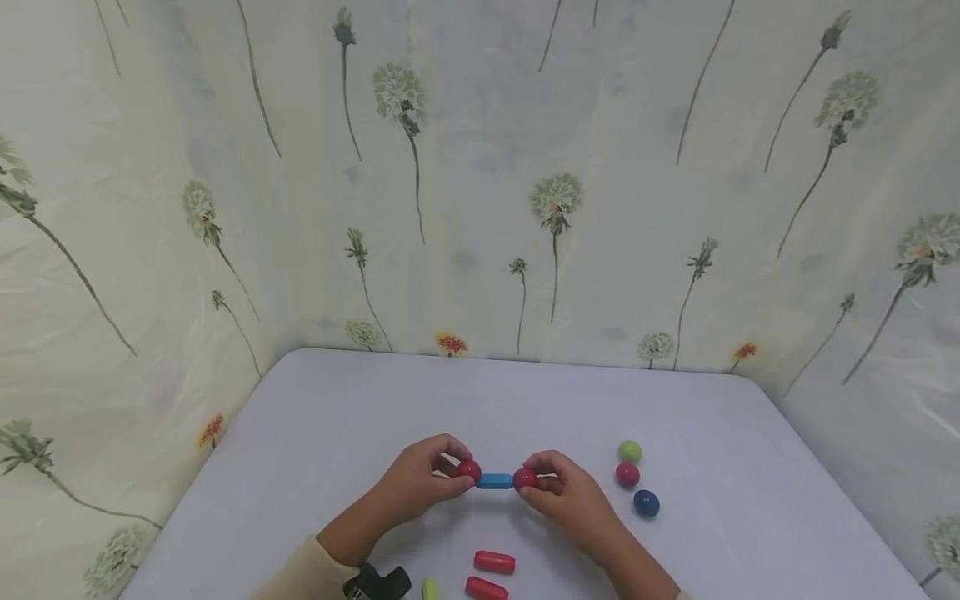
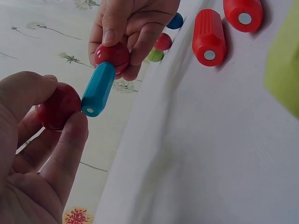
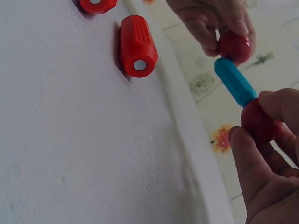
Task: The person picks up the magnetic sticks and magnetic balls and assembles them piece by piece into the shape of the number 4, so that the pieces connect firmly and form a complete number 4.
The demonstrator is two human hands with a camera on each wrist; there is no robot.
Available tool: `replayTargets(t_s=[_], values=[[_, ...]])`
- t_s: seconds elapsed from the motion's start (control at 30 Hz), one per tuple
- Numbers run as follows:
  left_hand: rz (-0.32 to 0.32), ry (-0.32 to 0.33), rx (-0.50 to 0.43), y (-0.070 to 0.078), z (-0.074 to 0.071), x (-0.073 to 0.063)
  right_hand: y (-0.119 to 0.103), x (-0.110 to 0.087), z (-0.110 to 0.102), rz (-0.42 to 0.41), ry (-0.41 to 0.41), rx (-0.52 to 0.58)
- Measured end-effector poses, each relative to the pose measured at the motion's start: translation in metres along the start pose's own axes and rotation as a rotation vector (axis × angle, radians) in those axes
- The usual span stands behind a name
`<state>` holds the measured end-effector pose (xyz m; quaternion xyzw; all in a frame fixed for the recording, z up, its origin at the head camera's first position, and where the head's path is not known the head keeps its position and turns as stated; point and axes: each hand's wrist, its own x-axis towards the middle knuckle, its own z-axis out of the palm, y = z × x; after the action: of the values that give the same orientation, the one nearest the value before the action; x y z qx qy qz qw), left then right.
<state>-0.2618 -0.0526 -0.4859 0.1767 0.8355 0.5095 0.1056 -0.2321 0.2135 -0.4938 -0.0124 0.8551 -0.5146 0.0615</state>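
Observation:
Over the table, both hands hold parts of a toy rod-and-ball set. My left hand (image 1: 415, 478) pinches a red ball (image 1: 468, 470) between thumb and fingers. A second red ball (image 1: 525, 478) is gripped by the fingertips of my right hand (image 1: 576, 498). Between the balls lies a short blue rod (image 1: 495, 481), roughly level. Its right end meets the right-hand ball, as the right wrist view shows on the rod (image 3: 236, 83). At the other end, a small silver disc in the rod (image 2: 97, 91) is visible, close beside the left-hand ball (image 2: 58, 106).
Two red rods (image 1: 494, 562) lie on the white table (image 1: 750, 483) in front of the body, with a yellow-green rod (image 1: 430, 588) left of them. To the right sit a green ball (image 1: 630, 452), a red ball (image 1: 627, 475) and a dark blue ball (image 1: 647, 503). Flowered sheeting (image 1: 465, 208) surrounds the table.

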Motion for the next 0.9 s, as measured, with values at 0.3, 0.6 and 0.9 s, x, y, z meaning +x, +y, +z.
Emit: replayTargets(t_s=[0.3, 0.6, 0.9], values=[[0.008, 0.011, 0.009, -0.003, 0.001, 0.001, 0.0, 0.003, 0.001, 0.008, 0.024, 0.002], [-0.018, 0.009, 0.01, -0.009, 0.002, 0.002, 0.005, 0.003, 0.003, 0.014, 0.017, 0.051], [-0.029, 0.007, 0.016, -0.013, 0.004, 0.004, 0.005, 0.002, 0.001, 0.003, 0.017, 0.081]])
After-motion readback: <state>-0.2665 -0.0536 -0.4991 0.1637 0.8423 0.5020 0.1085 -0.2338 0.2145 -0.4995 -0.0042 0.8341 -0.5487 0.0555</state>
